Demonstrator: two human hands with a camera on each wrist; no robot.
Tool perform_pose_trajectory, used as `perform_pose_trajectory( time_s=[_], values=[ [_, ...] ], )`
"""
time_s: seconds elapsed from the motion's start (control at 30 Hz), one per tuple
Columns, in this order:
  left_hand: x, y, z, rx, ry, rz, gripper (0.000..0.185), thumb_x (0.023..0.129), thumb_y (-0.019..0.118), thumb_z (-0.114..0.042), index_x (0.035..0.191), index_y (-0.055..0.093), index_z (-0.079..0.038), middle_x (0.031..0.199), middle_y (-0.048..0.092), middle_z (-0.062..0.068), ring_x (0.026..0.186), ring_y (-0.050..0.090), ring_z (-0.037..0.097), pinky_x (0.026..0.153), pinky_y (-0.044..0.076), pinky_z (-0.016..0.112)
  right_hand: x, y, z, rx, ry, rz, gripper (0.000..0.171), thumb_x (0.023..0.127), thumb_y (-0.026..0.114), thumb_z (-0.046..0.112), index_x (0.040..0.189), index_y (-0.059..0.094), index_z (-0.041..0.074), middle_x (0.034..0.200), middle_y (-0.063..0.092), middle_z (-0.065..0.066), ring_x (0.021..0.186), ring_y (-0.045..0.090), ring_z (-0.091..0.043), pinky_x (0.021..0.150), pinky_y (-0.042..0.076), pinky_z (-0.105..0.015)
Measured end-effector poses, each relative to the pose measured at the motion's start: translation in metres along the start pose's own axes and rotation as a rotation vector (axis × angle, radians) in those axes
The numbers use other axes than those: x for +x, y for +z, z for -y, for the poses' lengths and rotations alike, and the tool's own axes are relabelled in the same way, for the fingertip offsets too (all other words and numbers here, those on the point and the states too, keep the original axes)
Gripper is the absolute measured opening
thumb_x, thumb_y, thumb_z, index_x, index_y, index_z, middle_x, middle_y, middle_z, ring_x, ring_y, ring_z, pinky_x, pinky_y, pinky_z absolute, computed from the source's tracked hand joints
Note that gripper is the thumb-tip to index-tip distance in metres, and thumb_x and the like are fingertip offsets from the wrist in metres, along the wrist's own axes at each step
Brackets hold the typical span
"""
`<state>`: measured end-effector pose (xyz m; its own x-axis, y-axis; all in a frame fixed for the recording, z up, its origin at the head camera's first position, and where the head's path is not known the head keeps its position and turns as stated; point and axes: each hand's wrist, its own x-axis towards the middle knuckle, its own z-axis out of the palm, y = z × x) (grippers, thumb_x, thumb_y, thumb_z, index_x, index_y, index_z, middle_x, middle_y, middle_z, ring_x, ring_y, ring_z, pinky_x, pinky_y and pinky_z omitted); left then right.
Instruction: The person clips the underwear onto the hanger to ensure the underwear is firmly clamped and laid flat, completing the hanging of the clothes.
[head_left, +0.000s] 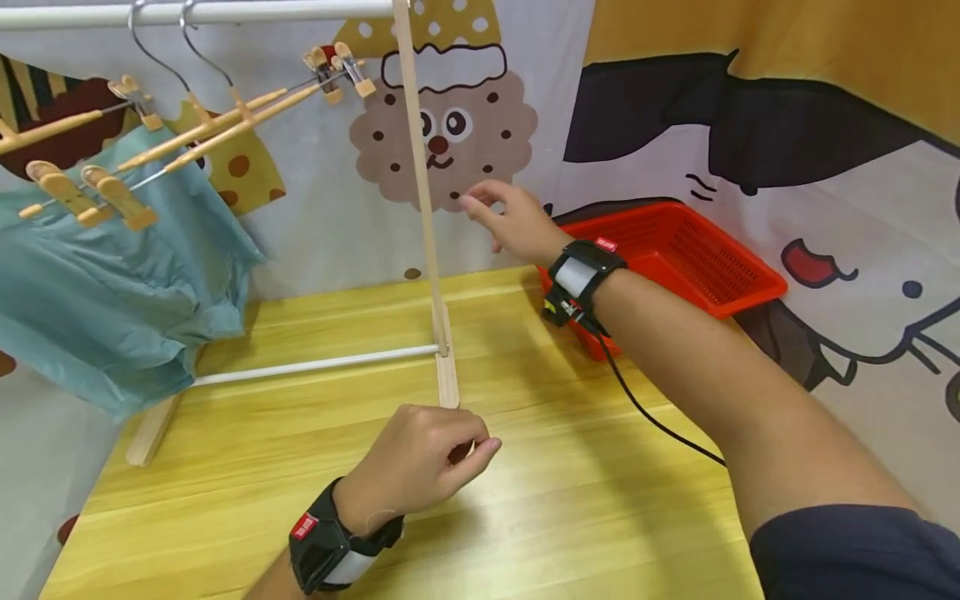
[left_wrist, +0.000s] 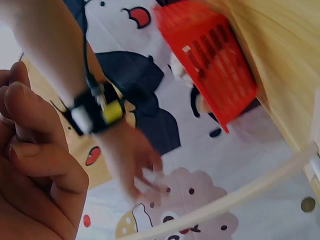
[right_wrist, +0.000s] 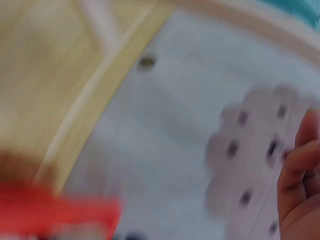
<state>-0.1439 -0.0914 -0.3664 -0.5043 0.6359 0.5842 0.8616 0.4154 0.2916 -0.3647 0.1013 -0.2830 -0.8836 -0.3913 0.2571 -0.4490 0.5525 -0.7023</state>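
My right hand (head_left: 521,223) is raised beside the rack's wooden upright (head_left: 422,158), its fingers loosely bent with nothing in them. Lower down, over the front of the table, my left hand (head_left: 423,454) hangs with fingers loosely curled, holding nothing. To the right of the upright, a red plastic basket (head_left: 705,242) stands on the table, partly hidden by my right forearm. The left wrist view has the relaxed left-hand fingers (left_wrist: 45,160) at its left edge. In the right wrist view, which is blurred, bent right-hand fingers (right_wrist: 302,170) show at the right edge.
A light blue garment (head_left: 127,275) hangs from a clip hanger at the left of the rack. Clip hangers (head_left: 217,125) hang on the white top rail (head_left: 285,10). The rack stands on a wooden table (head_left: 555,467) against a cartoon-printed cloth (head_left: 322,233). A black cable (head_left: 645,412) trails from my right wrist.
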Motion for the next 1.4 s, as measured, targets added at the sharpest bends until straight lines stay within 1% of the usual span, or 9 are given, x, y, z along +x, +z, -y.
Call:
perform_pose_trajectory(
  time_s=[0.13,0.27,0.37,0.6,0.83,0.97,1.13,1.2,1.4],
  values=[
    [-0.001,0.001,0.003,0.006,-0.019,0.009,0.03,0.096,0.065,-0.02,0.067,0.058,-0.022,0.056,0.042,-0.014,0.052,0.032,-0.009,0.05,0.026,0.006,-0.016,-0.033,-0.048,-0.244,0.092,-0.037,0.031,0.102,0.053,0.028,0.118,0.066,0.005,0.112,0.068,-0.012,0.09,0.064,-0.03,0.083,0.052,-0.041],
    [-0.003,0.001,0.005,0.004,-0.033,0.014,0.028,0.096,0.065,-0.02,0.068,0.06,-0.022,0.057,0.043,-0.015,0.052,0.032,-0.01,0.051,0.027,0.006,-0.034,-0.054,-0.086,-0.55,0.21,0.087,0.033,0.099,0.052,0.024,0.12,0.065,0.003,0.117,0.066,-0.018,0.106,0.062,-0.034,0.094,0.049,-0.05],
    [-0.003,0.0,0.005,0.012,-0.042,0.011,0.028,0.095,0.066,-0.02,0.068,0.059,-0.022,0.057,0.042,-0.015,0.053,0.032,-0.01,0.051,0.026,0.006,-0.046,-0.063,-0.097,-0.665,0.281,0.18,0.039,0.099,0.052,0.029,0.128,0.06,0.004,0.127,0.058,-0.02,0.112,0.059,-0.039,0.096,0.047,-0.056],
    [-0.003,-0.003,0.004,0.015,-0.048,0.003,0.03,0.095,0.066,-0.021,0.066,0.057,-0.022,0.056,0.04,-0.015,0.052,0.031,-0.009,0.05,0.026,0.006,-0.064,-0.079,-0.101,-0.689,0.316,0.318,0.062,0.1,0.052,0.043,0.142,0.046,-0.002,0.14,0.053,-0.025,0.126,0.054,-0.043,0.106,0.041,-0.059],
    [-0.002,-0.002,0.005,0.005,-0.058,0.022,0.031,0.097,0.064,-0.022,0.067,0.057,-0.023,0.057,0.041,-0.015,0.052,0.032,-0.009,0.05,0.026,0.006,-0.088,-0.092,-0.113,-0.67,0.379,0.474,0.083,0.089,0.071,0.048,0.146,0.04,-0.004,0.139,0.054,-0.029,0.126,0.054,-0.044,0.105,0.042,-0.06],
    [-0.002,-0.002,0.006,0.004,-0.065,0.034,0.03,0.098,0.064,-0.022,0.068,0.058,-0.022,0.057,0.042,-0.015,0.052,0.032,-0.009,0.05,0.026,0.007,-0.098,-0.098,-0.126,-0.691,0.414,0.508,0.074,0.085,0.078,0.04,0.138,0.051,-0.005,0.124,0.064,-0.025,0.111,0.062,-0.038,0.098,0.048,-0.057],
    [-0.001,-0.002,0.006,0.005,-0.082,0.046,0.029,0.097,0.065,-0.022,0.068,0.059,-0.022,0.057,0.042,-0.015,0.052,0.033,-0.009,0.049,0.026,0.007,-0.105,-0.108,-0.147,-0.713,0.401,0.547,0.035,0.082,0.08,0.031,0.097,0.072,0.0,0.084,0.068,-0.008,0.077,0.062,-0.023,0.07,0.053,-0.039],
    [-0.001,-0.002,0.005,0.003,-0.091,0.053,0.029,0.097,0.065,-0.022,0.068,0.058,-0.022,0.057,0.041,-0.015,0.052,0.032,-0.009,0.049,0.026,0.008,-0.107,-0.11,-0.149,-0.728,0.409,0.55,0.033,0.081,0.081,0.033,0.086,0.07,0.003,0.075,0.063,-0.005,0.071,0.056,-0.021,0.065,0.048,-0.036],
    [-0.001,-0.002,0.004,0.0,-0.114,0.076,0.029,0.096,0.066,-0.022,0.068,0.059,-0.022,0.057,0.041,-0.015,0.051,0.032,-0.008,0.048,0.026,0.009,-0.114,-0.116,-0.143,-0.859,0.506,0.525,0.049,0.074,0.085,0.046,0.088,0.065,0.003,0.076,0.055,-0.004,0.071,0.053,-0.022,0.064,0.044,-0.038]
  ],
)
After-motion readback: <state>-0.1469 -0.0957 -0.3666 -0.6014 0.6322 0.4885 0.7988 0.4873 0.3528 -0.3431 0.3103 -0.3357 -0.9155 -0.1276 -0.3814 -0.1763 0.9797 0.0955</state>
